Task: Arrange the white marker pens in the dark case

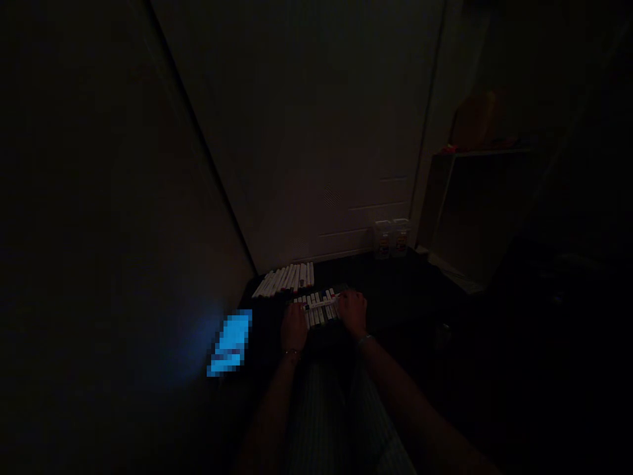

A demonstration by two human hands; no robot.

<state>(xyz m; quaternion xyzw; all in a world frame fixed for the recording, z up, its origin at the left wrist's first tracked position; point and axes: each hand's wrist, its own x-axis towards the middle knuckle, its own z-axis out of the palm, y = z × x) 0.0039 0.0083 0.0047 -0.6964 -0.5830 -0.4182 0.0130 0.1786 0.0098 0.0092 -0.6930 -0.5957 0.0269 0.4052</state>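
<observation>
The picture is very dark. Between my hands a white marker [322, 303] lies crosswise over a row of white markers [321, 317] standing side by side on a dark surface. My left hand [293, 326] is closed at the marker's left end, beside the row. At the other end, my right hand [353, 311] has its fingers closed around the tip. Shadow hides the exact finger contact. Further back on the left, a slanted line of several more white markers [284, 280] rests on the table.
A black table [395, 290] stands against a pale panel [316, 165]. Two clear containers [391, 239] with labels are at its back edge. A glowing blue, blurred screen [230, 343] sits at the left edge. To the right is a cabinet [484, 198] with items on top.
</observation>
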